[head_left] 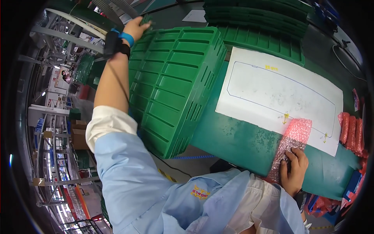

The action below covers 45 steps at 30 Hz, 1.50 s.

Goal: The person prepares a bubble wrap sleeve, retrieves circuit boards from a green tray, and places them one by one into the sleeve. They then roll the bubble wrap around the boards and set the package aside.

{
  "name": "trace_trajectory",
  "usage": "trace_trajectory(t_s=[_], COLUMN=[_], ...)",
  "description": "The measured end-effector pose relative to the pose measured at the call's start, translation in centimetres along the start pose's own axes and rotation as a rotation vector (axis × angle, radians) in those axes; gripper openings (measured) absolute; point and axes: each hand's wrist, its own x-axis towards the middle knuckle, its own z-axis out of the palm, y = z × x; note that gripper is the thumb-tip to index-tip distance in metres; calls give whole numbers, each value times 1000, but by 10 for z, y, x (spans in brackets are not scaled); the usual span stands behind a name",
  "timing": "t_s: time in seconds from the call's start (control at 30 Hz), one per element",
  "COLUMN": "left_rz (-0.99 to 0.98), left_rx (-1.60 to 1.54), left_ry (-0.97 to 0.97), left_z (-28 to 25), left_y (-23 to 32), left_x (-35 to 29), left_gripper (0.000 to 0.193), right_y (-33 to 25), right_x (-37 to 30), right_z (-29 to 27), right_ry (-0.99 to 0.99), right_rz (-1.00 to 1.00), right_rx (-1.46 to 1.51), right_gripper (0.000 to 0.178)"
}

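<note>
My left hand point(135, 30) reaches out to the far left corner of a stack of green plastic trays point(181, 68). Its fingers are closed around a small dark green thing point(147, 19), too blurred to name, by the tray's far edge. On the right, my right hand point(295, 168) rests with bent fingers and thumb on a strip of pink bubble wrap point(298, 130), gripping its lower part. The strip lies partly over a white sheet point(269, 87) with a drawn blue outline and yellow marks. Whether anything is inside the wrap I cannot tell.
Under the sheet is a green work mat point(233, 136). More green trays point(257, 41) are stacked at the back. Several pink bubble-wrapped rolls point(350, 130) lie at the right edge, near a blue object point(352, 185). Shelving point(50, 144) stands off to the left.
</note>
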Motion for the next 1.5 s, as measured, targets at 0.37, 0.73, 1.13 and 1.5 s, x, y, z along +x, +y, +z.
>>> trace_trajectory(t_s=[0.37,0.73,1.13,1.5], left_rz=[-387,-311,-1242,-1104], left_rx=[-1044,-725,-565,-834], left_ry=[-621,-429,94,178], left_z=[107,48,10,-16], left_y=[333,311,175,158], left_x=[-85,-140,-377,-346], left_gripper=[31,70,53,24], right_y=[1,13,12,18], right_x=[-2,-7,-10,-14], right_z=[-6,1,1,-1], right_ry=[26,94,85,95], right_rz=[5,-112,-170,-190], right_rx=[40,95,59,89], right_gripper=[31,32,33,32])
